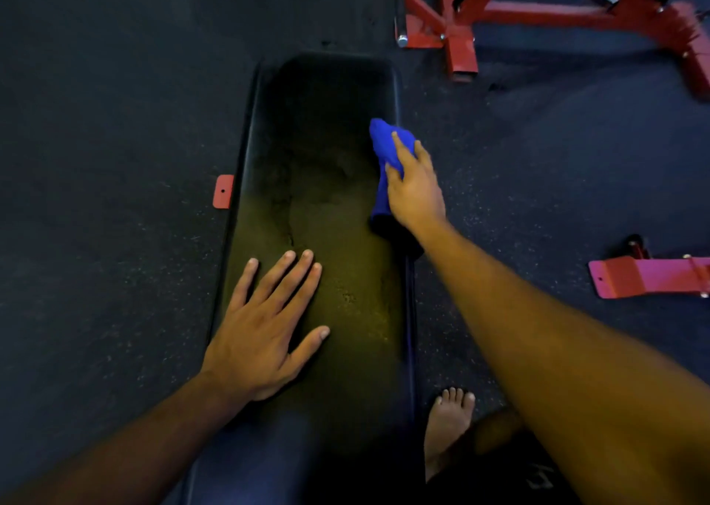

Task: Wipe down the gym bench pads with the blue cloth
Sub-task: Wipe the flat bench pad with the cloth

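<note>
A long black bench pad (326, 128) runs away from me down the middle of the head view, its surface worn and cracked. My right hand (417, 187) presses the blue cloth (382, 145) against the pad's right edge about halfway along; the cloth bunches under my fingers and hangs over the side. My left hand (265, 328) lies flat on the near left part of the pad, fingers spread, holding nothing.
Dark speckled rubber floor (115, 159) surrounds the bench. A red machine frame (461, 36) stands at the far right. A pink-red foot plate (634, 276) lies on the right. A small red bracket (223, 191) sticks out left of the pad. My bare foot (447, 424) stands beside the bench.
</note>
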A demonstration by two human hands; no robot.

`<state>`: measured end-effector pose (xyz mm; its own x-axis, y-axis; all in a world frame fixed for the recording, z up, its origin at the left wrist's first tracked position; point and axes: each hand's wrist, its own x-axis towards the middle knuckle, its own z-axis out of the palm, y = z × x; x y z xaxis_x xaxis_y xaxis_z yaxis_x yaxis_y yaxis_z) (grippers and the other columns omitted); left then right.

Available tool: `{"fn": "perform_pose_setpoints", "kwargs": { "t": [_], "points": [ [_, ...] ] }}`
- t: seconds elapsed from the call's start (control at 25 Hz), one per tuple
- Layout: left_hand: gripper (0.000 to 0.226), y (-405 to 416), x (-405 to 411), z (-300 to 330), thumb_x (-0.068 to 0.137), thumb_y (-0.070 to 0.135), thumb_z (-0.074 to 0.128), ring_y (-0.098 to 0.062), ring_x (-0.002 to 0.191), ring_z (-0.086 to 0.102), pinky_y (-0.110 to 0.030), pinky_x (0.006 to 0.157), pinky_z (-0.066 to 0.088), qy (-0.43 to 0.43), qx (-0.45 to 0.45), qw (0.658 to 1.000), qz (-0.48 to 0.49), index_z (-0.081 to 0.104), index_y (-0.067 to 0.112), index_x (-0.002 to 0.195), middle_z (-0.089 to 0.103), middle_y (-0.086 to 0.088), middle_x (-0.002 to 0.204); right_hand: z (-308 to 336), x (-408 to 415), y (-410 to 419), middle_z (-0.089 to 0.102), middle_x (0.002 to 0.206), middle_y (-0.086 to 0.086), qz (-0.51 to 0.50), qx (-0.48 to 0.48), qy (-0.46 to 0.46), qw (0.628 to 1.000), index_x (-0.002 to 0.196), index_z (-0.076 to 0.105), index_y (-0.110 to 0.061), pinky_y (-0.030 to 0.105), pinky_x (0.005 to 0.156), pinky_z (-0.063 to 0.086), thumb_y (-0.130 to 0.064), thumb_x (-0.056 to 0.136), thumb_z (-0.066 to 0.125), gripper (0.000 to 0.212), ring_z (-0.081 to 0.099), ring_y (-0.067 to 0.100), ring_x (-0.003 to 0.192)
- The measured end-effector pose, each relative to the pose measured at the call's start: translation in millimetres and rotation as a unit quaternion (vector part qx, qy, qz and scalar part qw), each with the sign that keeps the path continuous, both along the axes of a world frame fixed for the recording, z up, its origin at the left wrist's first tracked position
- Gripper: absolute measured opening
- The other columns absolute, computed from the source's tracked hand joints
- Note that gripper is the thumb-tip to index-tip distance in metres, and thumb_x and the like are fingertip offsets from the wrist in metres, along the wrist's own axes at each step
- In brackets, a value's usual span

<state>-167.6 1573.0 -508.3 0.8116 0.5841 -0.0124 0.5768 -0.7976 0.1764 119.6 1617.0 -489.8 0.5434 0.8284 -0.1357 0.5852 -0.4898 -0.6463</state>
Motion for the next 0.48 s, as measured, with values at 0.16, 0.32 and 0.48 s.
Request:
{"fn": "perform_pose_setpoints", "kwargs": {
  "t": [0.16,0.32,0.48],
  "points": [
    [0.074,1,-2,-2,0.102,0.062,0.027,-0.018,0.157,0.012,-0.059,0.123,0.017,-0.012,-0.01,1.0,0.0,0.028,0.016,0.161,0.019,-0.001,0.17,-2,0,-11,0.013,0.165,0.005,0.001,-0.002,0.03,1.0,0.155,0.023,-0.025,0.033,0.117,0.023,-0.031,0.105,0.042,0.054,0.024,0.024,0.148],
    [0.074,3,-2,-2,0.102,0.064,0.025,-0.017,0.158,0.01,-0.058,0.124,0.016,-0.006,-0.014,1.0,-0.004,0.027,0.018,0.161,0.018,-0.001,0.17,-2,-56,-120,0.013,0.164,-0.008,-0.02,-0.008,0.084,0.996,0.154,0.021,-0.032,0.021,0.109,0.017,-0.028,0.103,0.046,0.057,0.021,0.011,0.146],
    [0.074,2,-3,-1,0.102,0.063,0.025,-0.017,0.157,0.011,-0.057,0.125,0.014,-0.002,-0.02,1.0,-0.002,0.026,0.019,0.161,0.018,-0.001,0.169,3,-74,-155,0.009,0.164,-0.01,0.019,-0.047,0.044,0.998,0.153,0.015,-0.041,0.029,0.113,0.024,-0.032,0.103,0.045,0.059,0.024,0.012,0.146]
  ]
}}
